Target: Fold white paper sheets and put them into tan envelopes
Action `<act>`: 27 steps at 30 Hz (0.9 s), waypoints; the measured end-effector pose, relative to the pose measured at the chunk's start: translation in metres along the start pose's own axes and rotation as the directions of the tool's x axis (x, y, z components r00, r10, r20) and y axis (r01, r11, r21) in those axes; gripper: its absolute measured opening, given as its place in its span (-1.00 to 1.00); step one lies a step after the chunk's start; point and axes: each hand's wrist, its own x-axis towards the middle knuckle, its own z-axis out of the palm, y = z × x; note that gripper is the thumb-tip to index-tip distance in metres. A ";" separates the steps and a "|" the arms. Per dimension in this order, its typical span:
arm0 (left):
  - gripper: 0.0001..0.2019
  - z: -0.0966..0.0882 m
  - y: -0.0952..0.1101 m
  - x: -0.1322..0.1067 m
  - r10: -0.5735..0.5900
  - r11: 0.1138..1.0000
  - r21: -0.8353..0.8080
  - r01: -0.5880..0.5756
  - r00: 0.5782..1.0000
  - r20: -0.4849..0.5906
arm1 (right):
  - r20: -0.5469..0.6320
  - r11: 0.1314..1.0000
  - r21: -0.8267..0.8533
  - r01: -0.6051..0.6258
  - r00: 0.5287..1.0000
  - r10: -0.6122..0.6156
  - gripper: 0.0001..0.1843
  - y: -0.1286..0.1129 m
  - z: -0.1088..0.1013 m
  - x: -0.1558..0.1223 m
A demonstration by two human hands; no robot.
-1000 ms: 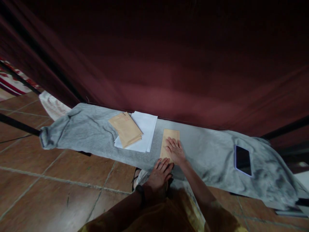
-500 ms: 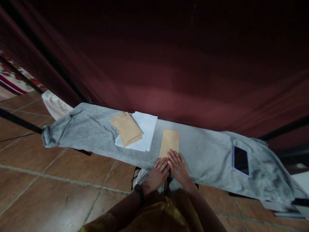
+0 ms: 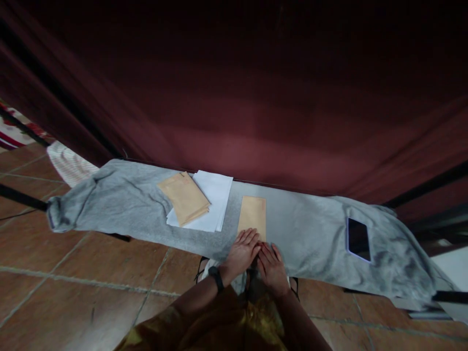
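Head view: left hand (image 3: 243,253), beside right hand (image 3: 272,268), touches the envelope (image 3: 252,212).

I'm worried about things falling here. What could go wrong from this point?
The grey cloth hangs loose over the front edge; if the left hand or right hand drags it, the phone lying on its rumpled right part might slide to the tiled floor. The brown envelope by both hands lies close to that edge and may slip off.

You're in a home: terracotta floor tiles (image 3: 73,273), maroon curtain (image 3: 234,122) along the far edge of the cloth-draped desk (image 3: 310,231).
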 end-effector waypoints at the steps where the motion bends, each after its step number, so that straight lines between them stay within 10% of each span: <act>1: -0.55 0.003 -0.001 0.010 0.005 1.000 0.011 -0.006 1.000 0.013 | -0.015 1.000 0.010 -0.006 1.000 0.006 -0.56 0.000 0.001 0.001; 17: -0.41 0.027 -0.043 0.126 -0.120 0.990 0.080 0.113 0.988 0.096 | 0.005 0.998 0.048 -0.036 0.999 0.036 -0.51 -0.002 -0.010 0.007; 27: -0.47 0.029 -0.045 0.095 -0.108 0.990 0.097 0.104 0.993 0.037 | 0.008 0.998 0.053 -0.029 1.000 0.028 -0.49 0.001 -0.006 0.004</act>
